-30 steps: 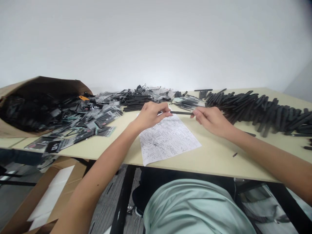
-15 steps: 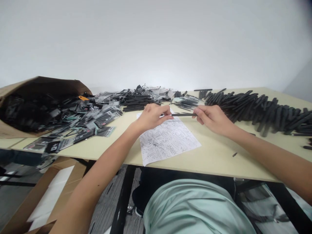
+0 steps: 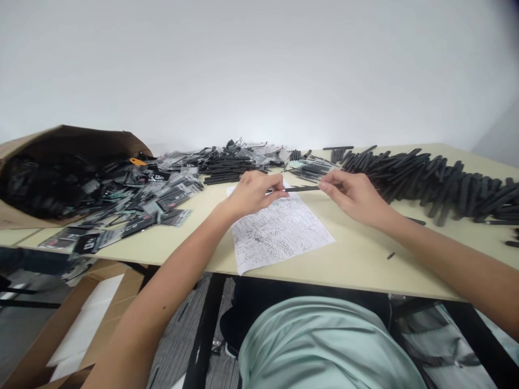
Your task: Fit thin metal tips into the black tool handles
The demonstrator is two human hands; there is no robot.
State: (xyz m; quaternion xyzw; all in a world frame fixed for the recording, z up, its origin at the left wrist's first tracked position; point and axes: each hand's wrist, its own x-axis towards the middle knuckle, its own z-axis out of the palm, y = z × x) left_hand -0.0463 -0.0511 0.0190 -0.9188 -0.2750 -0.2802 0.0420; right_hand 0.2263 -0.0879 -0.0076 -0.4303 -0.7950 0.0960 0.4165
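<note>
A slim black pen (image 3: pixel 302 189) lies level between my two hands above the far end of a scribbled white sheet of paper (image 3: pixel 284 229). My left hand (image 3: pixel 259 192) pinches its left end between thumb and fingers. At the pen's right end, my right hand (image 3: pixel 352 194) has thumb and fingertips closed; the fingers hide that end. Just behind the hands is a bunch of thin sticks, which look like pen refills (image 3: pixel 310 168).
A long heap of black pens or caps (image 3: pixel 430 181) covers the table's right rear. Plastic packets (image 3: pixel 174 192) spill from a tipped cardboard box (image 3: pixel 81 135) on the left. Black sticks (image 3: pixel 229 170) lie stacked behind my left hand. An open carton (image 3: pixel 109 308) stands below the table edge.
My right hand has shifted slightly, its fingers now closer together over the pen's right end. The pen's right end has risen a little. My left hand stays in place.
</note>
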